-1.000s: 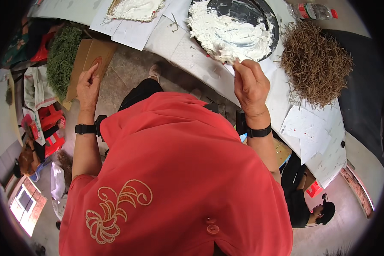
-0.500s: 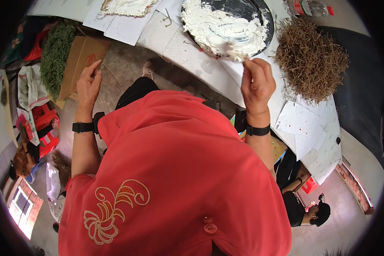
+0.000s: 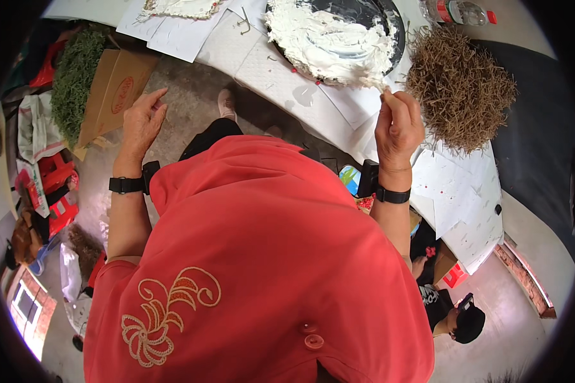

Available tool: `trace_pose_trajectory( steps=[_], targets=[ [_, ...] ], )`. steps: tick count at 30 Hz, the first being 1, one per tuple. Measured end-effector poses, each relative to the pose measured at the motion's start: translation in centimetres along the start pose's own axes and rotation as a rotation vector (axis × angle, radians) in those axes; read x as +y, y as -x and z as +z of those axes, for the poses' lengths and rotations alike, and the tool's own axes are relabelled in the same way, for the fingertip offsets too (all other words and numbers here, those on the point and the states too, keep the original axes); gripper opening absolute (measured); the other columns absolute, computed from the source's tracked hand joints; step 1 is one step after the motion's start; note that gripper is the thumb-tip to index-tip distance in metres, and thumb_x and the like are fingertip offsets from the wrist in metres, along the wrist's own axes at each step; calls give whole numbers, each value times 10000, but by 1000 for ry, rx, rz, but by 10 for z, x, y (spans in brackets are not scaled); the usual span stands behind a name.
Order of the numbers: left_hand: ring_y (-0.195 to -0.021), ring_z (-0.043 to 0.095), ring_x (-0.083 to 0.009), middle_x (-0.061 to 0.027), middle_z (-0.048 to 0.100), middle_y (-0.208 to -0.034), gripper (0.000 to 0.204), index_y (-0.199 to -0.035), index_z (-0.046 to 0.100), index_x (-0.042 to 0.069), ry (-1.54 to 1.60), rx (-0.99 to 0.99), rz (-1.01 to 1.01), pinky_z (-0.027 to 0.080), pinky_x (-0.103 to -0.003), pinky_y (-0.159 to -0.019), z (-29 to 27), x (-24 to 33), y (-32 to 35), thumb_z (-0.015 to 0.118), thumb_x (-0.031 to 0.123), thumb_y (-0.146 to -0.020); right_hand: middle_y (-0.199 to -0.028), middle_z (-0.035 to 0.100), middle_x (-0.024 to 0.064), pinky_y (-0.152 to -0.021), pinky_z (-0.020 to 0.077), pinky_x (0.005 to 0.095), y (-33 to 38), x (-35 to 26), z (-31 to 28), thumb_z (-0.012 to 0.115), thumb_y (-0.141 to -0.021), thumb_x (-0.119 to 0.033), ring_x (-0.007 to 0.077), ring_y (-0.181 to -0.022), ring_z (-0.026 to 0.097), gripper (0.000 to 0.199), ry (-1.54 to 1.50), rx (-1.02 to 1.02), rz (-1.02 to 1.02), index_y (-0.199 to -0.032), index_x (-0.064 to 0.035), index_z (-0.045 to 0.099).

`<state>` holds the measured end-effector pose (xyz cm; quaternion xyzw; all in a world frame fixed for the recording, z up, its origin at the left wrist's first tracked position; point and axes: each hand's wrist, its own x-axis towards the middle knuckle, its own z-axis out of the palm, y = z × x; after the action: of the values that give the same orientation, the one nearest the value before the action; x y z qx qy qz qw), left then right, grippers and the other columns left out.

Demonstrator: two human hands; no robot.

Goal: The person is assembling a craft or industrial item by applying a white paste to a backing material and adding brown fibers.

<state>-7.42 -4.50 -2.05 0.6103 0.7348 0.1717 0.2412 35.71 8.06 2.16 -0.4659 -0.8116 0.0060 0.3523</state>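
Observation:
In my right hand [image 3: 399, 124], thumb and fingers are pinched together on a thin stem, whose blurred, white-coated end [image 3: 375, 81] lies at the near edge of the white paste [image 3: 300, 38]. The paste is spread thickly over a round black tray [image 3: 399, 48], leaving part of the dark surface showing. My left hand [image 3: 144, 121] hovers over the floor beside the table, fingers loosely apart and holding nothing. Right of the tray sits a large heap of brown dry stems [image 3: 460, 89].
White paper sheets [image 3: 453, 185] cover parts of the table. A clear bottle [image 3: 466, 11] lies at the far right. Far left are a cardboard piece [image 3: 112, 96] and green foliage [image 3: 73, 83]. Another person in a black cap [image 3: 469, 322] is at lower right.
My right hand has shifted slightly right along the tray's near edge, with the stem still pinched. My left hand has moved slightly right, away from the cardboard. The view has turned a little.

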Motion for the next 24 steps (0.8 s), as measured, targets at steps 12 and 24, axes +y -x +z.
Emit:
trace_pose_trajectory(
  steps=[12,24],
  targets=[
    [-755,608,-239,-122,621,-872,331,-1170,612,82,17,-32,107,486,-321,-699,2,-13,-37,611,99,-839,-828,611,97,-598,477,274,-4,-31,8,686,-761,70,200,-703,594,155,-39,16,181,-857,-33,620],
    [-745,597,-285,-108,609,-802,304,-1109,622,77,47,-19,162,466,-378,-669,13,-15,-47,618,105,-807,-799,576,62,-548,446,243,2,-22,19,652,-801,70,123,-643,535,150,-98,19,244,-900,-29,598]
  ],
)
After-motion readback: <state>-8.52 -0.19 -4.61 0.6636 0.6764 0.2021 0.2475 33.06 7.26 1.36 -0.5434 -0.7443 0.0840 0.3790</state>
